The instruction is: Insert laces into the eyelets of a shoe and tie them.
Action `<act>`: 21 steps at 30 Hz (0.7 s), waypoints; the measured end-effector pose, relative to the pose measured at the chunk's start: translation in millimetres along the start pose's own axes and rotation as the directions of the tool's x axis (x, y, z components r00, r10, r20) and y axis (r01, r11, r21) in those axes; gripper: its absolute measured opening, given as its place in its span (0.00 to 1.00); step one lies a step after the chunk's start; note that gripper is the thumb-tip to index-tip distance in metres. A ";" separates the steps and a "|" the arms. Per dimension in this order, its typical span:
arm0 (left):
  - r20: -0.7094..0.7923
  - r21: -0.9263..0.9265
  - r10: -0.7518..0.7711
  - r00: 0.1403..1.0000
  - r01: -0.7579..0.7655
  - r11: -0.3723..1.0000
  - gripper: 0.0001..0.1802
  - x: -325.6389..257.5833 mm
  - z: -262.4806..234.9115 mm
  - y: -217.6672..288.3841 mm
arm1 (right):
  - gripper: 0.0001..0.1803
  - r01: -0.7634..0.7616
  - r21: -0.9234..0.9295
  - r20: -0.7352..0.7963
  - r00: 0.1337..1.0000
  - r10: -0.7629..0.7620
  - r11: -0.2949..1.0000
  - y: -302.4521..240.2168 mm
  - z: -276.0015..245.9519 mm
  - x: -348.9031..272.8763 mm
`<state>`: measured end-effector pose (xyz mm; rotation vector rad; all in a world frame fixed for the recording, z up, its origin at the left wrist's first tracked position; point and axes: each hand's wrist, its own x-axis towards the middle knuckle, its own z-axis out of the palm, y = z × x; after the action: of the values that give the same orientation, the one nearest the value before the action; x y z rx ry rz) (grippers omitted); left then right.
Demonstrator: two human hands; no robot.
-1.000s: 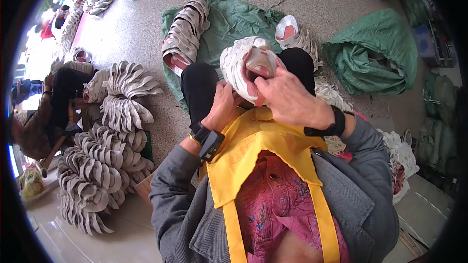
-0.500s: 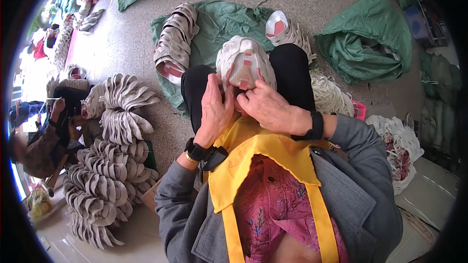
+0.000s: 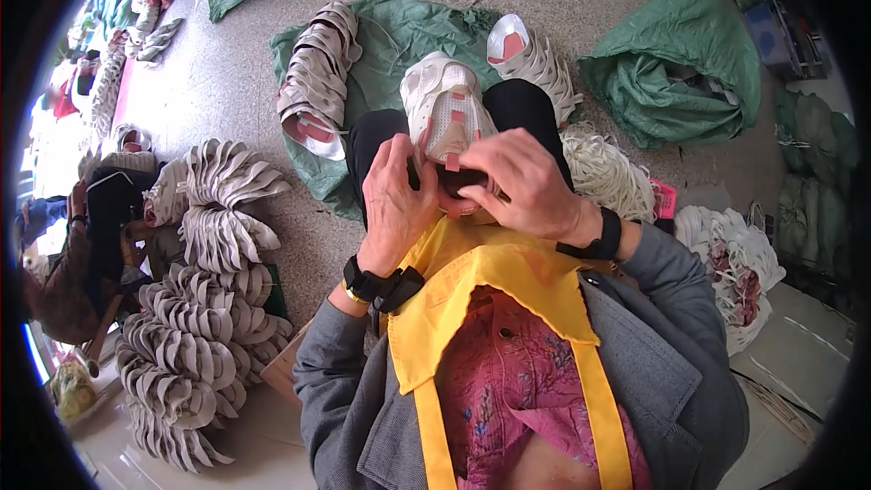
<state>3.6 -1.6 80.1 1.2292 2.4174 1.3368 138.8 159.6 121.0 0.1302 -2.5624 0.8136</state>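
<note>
- Head view: since half a second ago, your right hand (image 3: 531, 186) has arched up, baring more of the dark opening of the white-and-pink shoe upper (image 3: 445, 95).
- The upper lies between your knees, toe pointing away, opening toward your yellow apron (image 3: 490, 263).
- Your right thumb and forefinger stand apart over the opening; your left hand (image 3: 395, 195) lies along its left side, whether pinching you cannot tell.
- You seem to be working the opening's edges; the next move likely calls for a steady left hand.
</note>
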 end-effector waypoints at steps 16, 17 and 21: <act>-0.096 -0.001 0.148 0.984 -0.149 0.989 0.17 1.5 4.3 1.2 | 0.22 0.082 -0.193 0.137 0.989 -0.056 0.978 32.0 27.9 14.2; -0.106 -0.021 0.127 0.986 -0.130 0.991 0.17 1.1 5.6 -0.7 | 0.23 0.072 -0.190 0.145 0.988 -0.045 0.979 29.7 28.0 15.9; -0.217 -0.002 0.154 0.964 -0.159 0.987 0.17 0.8 15.1 -5.1 | 0.24 0.055 -0.173 0.201 0.979 -0.019 0.983 31.2 27.2 21.6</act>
<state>6.9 7.4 67.4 1.3606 2.4849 1.6137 102.1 170.7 94.3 0.2129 -2.7969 0.5795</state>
